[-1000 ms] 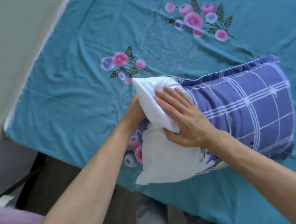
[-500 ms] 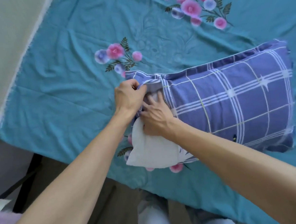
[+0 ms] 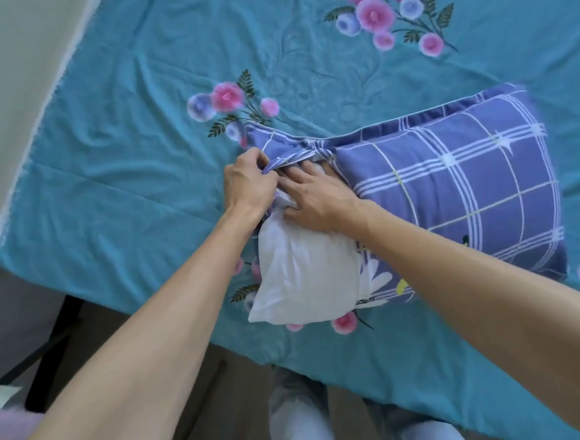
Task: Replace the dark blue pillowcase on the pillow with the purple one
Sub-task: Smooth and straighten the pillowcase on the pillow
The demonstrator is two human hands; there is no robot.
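You are at the stuffing step: the pillow (image 3: 303,280) is mostly inside the purple pillowcase (image 3: 451,188), which lies on the right half of the bed (image 3: 123,162), and only its near-left corner sticks out white from the open end. Your left hand (image 3: 248,181) pinches the bunched edge of the opening, fingers curled tight on the cloth. Your right hand (image 3: 314,194) lies with fingers straight, fingertips tucked under that edge and pressing the pillow down and inward; it clamps on nothing.

The next move, as I judge it, calls for you to hold the opening wide with the left hand and push the bare corner in toward the right, then pull the edge over it. The cloth is gathered into tight folds at the far side of the opening, and those could snag the corner, so loosen them first.

No dark blue pillowcase shows in this view. The teal sheet with pink flowers is wrinkled but flat. Dark floor and your legs (image 3: 296,425) lie at the near edge.
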